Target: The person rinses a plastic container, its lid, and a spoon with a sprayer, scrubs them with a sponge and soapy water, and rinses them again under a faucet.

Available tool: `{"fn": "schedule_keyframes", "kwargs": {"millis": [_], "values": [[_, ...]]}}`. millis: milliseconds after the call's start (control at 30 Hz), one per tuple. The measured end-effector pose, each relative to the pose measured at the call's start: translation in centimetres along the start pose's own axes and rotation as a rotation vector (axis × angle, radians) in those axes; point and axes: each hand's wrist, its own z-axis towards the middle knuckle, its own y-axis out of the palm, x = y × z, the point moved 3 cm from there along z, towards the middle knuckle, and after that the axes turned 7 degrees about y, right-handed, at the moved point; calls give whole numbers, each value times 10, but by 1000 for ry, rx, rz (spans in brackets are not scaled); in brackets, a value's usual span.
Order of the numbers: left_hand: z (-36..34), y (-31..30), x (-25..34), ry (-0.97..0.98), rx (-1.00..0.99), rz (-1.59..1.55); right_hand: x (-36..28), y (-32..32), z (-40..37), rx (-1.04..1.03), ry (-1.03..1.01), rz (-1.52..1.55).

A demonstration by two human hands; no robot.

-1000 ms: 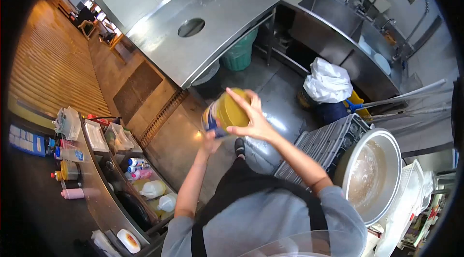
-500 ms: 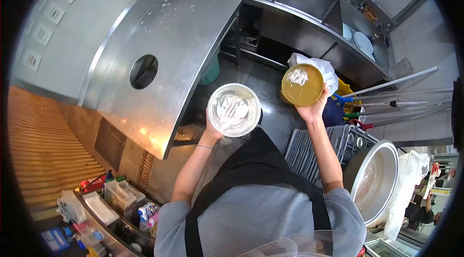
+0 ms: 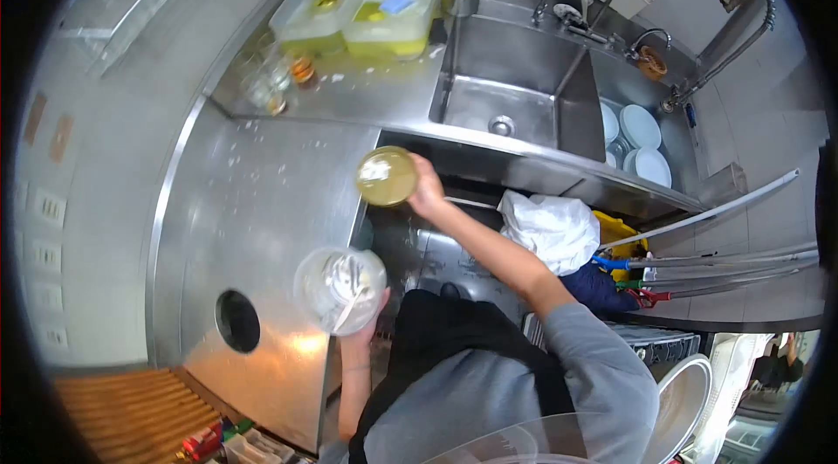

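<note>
My left hand (image 3: 368,323) grips a round, translucent tub (image 3: 316,294) from its lower right side. White streaks show inside the tub, but blur hides what they are. The tub is over the front edge of the steel counter (image 3: 262,202). Farther forward, my right hand (image 3: 426,189) is closed on the right rim of a round olive-brown bowl (image 3: 384,189), its inside facing up with a pale patch or glare in it. This bowl is above the counter's inner corner, apart from the tub.
Two plastic bins (image 3: 388,38) with yellow-green liquid stand at the back, near several glasses (image 3: 266,84). A deep sink (image 3: 502,102) lies right of them, then a basin with white plates (image 3: 642,128). The counter has a round hole (image 3: 237,321). Mop handles (image 3: 733,261) lean at right.
My view has turned toward the counter and sink. My right hand has carried the olive-brown bowl left and forward, and my left hand has brought the tub to the counter edge.
</note>
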Motion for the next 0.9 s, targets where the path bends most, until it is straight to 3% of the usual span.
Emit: {"fn": "schedule_keyframes", "kwargs": {"millis": [33,233,267,367,467,533,633,767,900], "values": [[11,8,3,-2,37,-150,4,15,25,69,-31,-72],[101,60,5,103,67,44,54,26,167,264,-209,-607],[120,72,0,98,77,91,50,22,178,275,-266,-764],[178,100,-23,11,68,158,-20,46,147,287,-183,-1116],[239,125,-46,-163,37,284,-116,58,113,-69,-103,-579],[280,127,-73,-304,-57,446,-169,56,80,-354,4,-457],[322,131,-130,-433,-306,836,-212,32,49,-210,-219,-558],[333,169,-217,-710,-378,760,-279,-27,27,92,-369,-713],[349,182,-288,-869,-481,848,-332,-68,12,157,-390,-733]]}}
